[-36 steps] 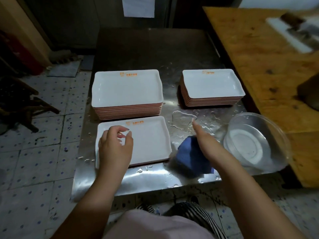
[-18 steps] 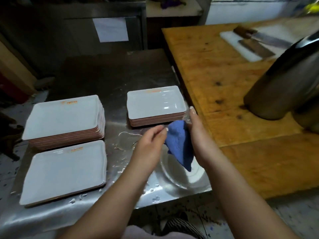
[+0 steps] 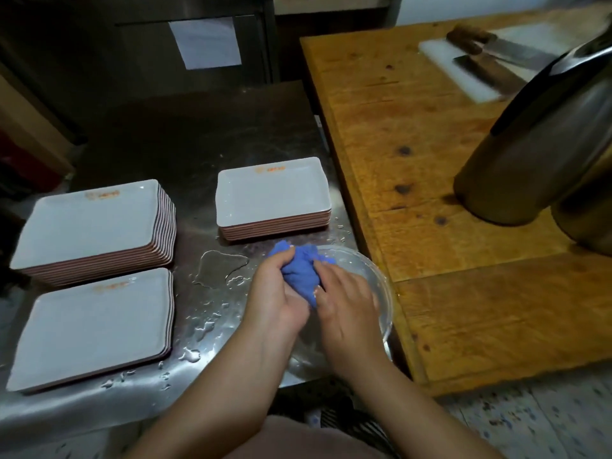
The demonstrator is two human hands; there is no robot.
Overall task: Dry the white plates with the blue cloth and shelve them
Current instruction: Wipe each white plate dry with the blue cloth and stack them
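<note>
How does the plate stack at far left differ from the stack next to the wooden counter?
The far-left stack has bigger plates and stands taller, with more plates in it, than the stack by the wooden counter. The far-left stack sits behind a low stack; the other sits just behind the clear bowl and blue cloth. Both hold white rectangular plates with reddish edges and an orange logo.

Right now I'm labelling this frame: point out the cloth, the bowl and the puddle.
cloth (image 3: pixel 299 271), head view, bunched middle between both hands
bowl (image 3: pixel 381 286), head view, clear right rim
puddle (image 3: pixel 220 265), head view, centre of the water on the steel
</note>
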